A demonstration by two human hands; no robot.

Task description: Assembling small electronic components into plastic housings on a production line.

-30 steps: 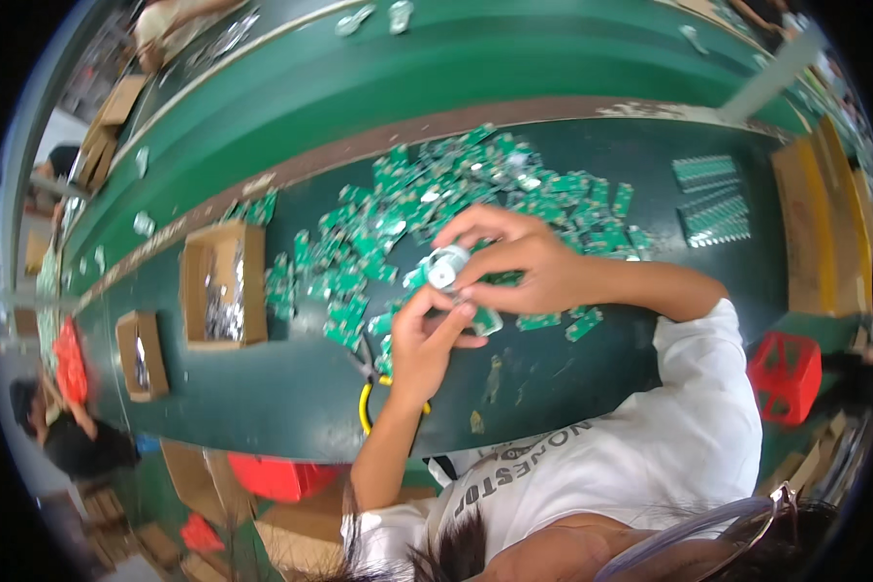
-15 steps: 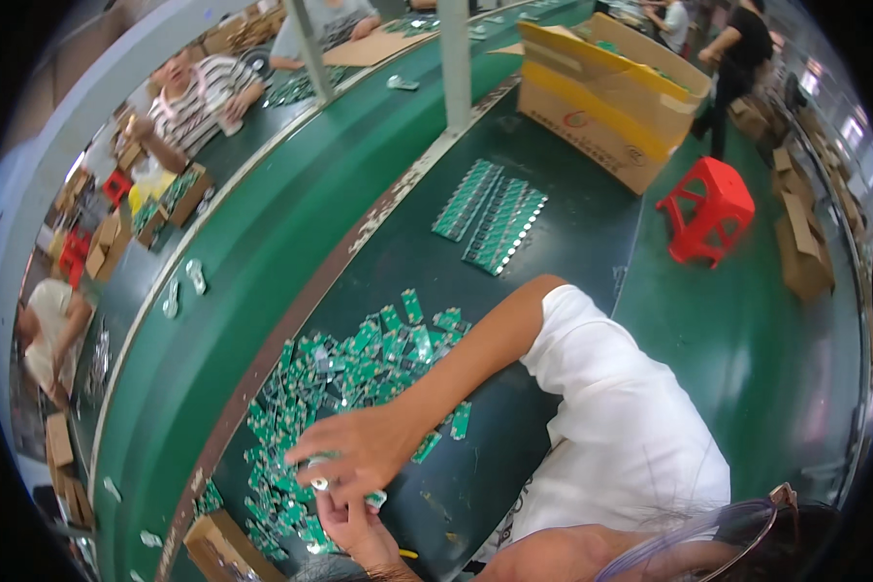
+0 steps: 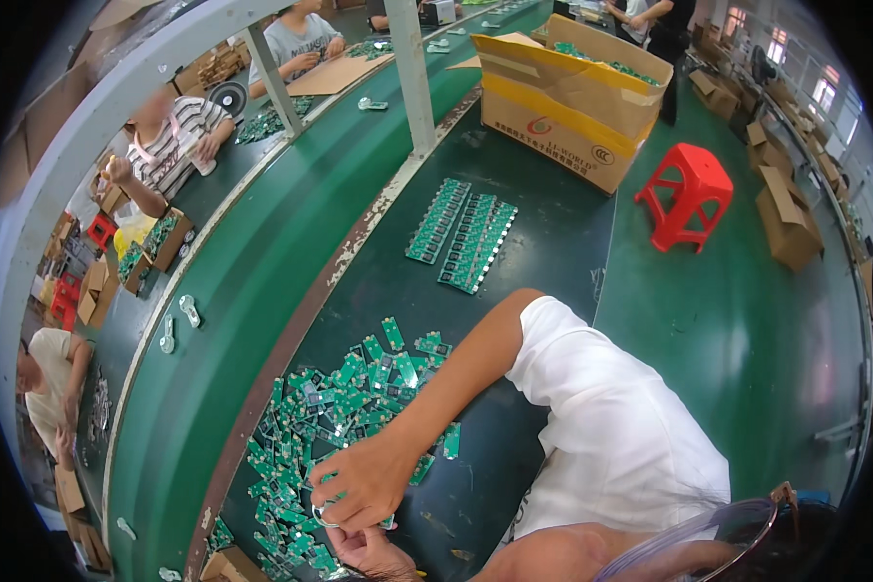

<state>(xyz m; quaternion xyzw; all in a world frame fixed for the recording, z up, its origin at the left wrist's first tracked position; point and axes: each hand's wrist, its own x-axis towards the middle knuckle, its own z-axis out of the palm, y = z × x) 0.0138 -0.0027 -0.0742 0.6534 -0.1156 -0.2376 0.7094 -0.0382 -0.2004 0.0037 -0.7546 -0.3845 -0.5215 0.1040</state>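
My right hand [image 3: 364,482] reaches in over the table with its fingers bent and pinched around a small white piece with a rounded end [image 3: 322,516]. Just below it, my left hand [image 3: 376,555] has its fingertips closed on the same piece from underneath. Most of the piece is hidden by my fingers, so its exact kind does not show. Both hands are at the near edge of a loose pile of small green circuit boards [image 3: 344,407]. Farther off on the dark table lie panels of joined green circuit boards [image 3: 477,242].
A green conveyor belt [image 3: 223,369] runs along the left, carrying several small white pieces [image 3: 189,311]. A large cardboard box [image 3: 563,136] stands at the far end, a small one [image 3: 231,565] near my hands. A red stool [image 3: 687,194] is at right. People sit across the belt.
The view has shifted a little, so the scene sits differently in the picture. My hands stay together at the pile, the right fingers now curled more tightly over the white piece.
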